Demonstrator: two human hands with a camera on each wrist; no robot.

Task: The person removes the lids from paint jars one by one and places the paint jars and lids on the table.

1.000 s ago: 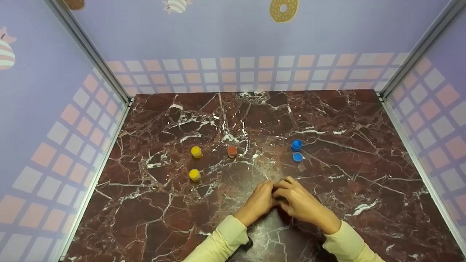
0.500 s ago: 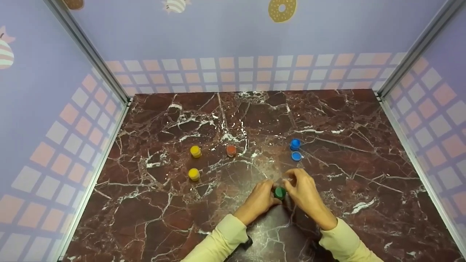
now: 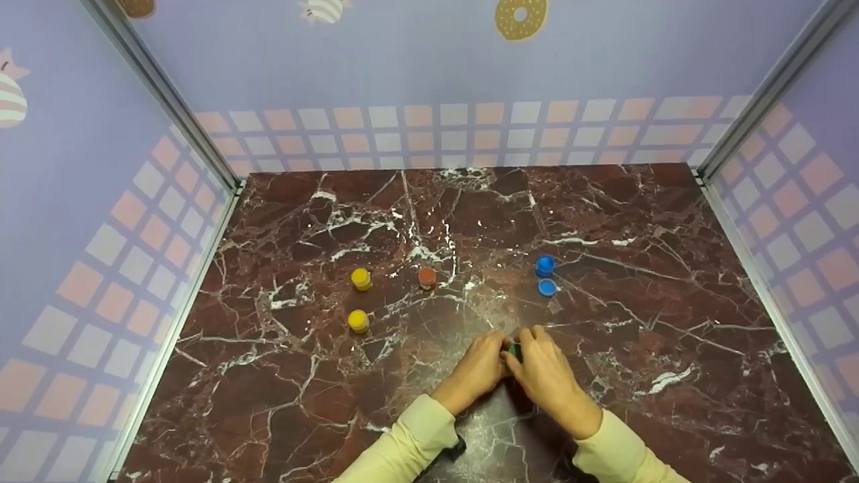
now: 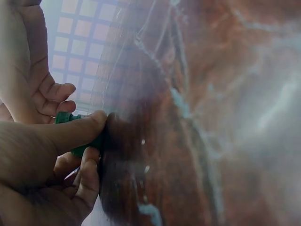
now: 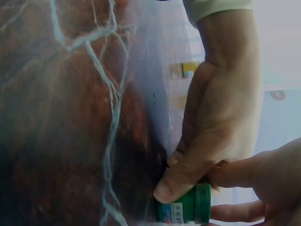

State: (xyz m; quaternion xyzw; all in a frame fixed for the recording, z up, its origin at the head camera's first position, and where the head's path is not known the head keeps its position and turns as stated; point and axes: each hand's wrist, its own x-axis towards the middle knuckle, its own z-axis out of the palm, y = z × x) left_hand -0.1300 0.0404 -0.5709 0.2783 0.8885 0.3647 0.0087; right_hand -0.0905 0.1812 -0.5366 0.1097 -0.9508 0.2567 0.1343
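Green jar [image 3: 515, 350] largely hidden by right hand [image 3: 545, 373], head view; label print [image 5: 177, 213] blurred

I face a tabletop [image 3: 282, 416] of dark red, white-veined marble pattern, with pale glare [image 3: 486, 436] near me. A lilac back wall [image 3: 416, 67], left wall [image 3: 67, 201] and right wall [image 3: 835, 100] enclose it, grey metal strips [image 3: 164, 94] at their corners. Pink and white squares [image 3: 453, 141] band them low; a printed doughnut [image 3: 506, 20] sits higher.
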